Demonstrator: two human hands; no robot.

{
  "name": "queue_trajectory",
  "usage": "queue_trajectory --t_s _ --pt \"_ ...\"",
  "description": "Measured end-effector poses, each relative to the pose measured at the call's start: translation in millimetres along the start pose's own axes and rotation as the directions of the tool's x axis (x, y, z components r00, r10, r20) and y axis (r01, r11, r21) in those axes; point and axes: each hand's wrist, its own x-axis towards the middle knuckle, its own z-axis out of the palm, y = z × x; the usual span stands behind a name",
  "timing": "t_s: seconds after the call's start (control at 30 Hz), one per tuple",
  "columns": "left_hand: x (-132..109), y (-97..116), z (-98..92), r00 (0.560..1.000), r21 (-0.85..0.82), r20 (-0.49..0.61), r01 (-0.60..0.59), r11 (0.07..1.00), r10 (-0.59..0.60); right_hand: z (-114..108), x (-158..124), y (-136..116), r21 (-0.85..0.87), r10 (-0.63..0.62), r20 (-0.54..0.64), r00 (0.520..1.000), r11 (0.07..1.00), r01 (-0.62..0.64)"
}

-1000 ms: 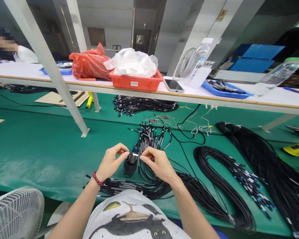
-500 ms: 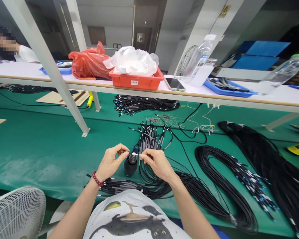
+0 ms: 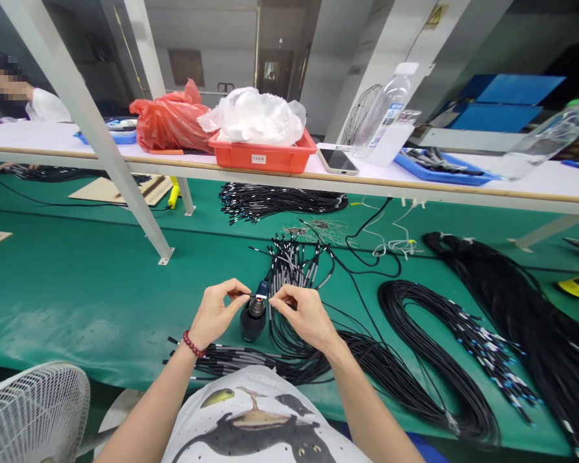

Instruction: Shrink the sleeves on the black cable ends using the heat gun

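Note:
Between my two hands a thin black cable with a white sleeve [image 3: 261, 296] is stretched level over the nozzle of a black heat tool [image 3: 253, 320], whose mouth glows orange. My left hand [image 3: 218, 312], with a red bead bracelet [image 3: 193, 344] at the wrist, pinches the cable's left side. On the other side, my right hand [image 3: 309, 316] pinches it close to the white sleeve. Behind the tool lies a bunch of black and grey cable ends [image 3: 289, 267]. Another bundle [image 3: 231, 361] runs along the table in front of me.
Coiled black cables [image 3: 415, 328] and a thick black bundle [image 3: 502, 289] lie at right. A shelf [image 3: 289, 175] crosses above, with a red bin [image 3: 263, 157], phone and bottles. A fan [image 3: 38, 411] stands lower left; a person's sleeve [image 3: 51, 105] shows upper left.
The white sleeve and cable have shifted very slightly over the nozzle, and an orange glow now shows there. Both hands keep nearly the same place and pinch.

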Motion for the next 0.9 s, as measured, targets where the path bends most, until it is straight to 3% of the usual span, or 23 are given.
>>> queue_trajectory --t_s 0.33,0.67,0.9 --pt "-1.3 -0.9 2.0 0.999 0.045 -0.04 -0.015 0.999 0.016 1.4 0.7 0.6 0.024 0.019 -0.003 1.0 1.0 -0.019" --pt "-4.6 6.2 -8.7 0.996 -0.063 0.084 0.027 0.998 -0.022 -5.3 -2.6 0.0 0.117 -0.007 0.057 0.998 0.993 0.0" --pt "-5.8 9.7 -10.9 0.995 -0.102 0.095 0.017 0.995 -0.007 -3.8 -3.1 0.2 0.146 0.02 0.147 0.989 0.988 -0.042"
